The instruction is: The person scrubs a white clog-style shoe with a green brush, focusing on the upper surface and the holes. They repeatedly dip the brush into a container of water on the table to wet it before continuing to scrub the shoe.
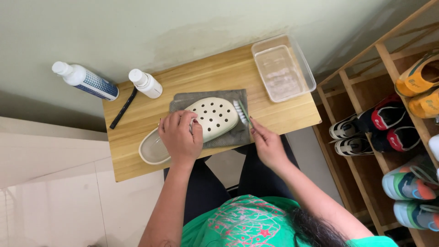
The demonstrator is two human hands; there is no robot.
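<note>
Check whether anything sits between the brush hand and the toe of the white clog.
Nothing visible does. The right hand holds the brush with its bristles already against the toe of the white clog, which lies on the grey cloth. The left hand presses on the clog's middle, away from the toe.

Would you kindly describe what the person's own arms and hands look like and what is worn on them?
Both arms are bare from the hands up to the shoulders, with no gloves, watch or bracelet visible. The left hand shows dark red polished nails; the right hand shows one dark nail too. A green short-sleeved shirt with a pink printed pattern covers the shoulders. No rings can be made out.
</note>
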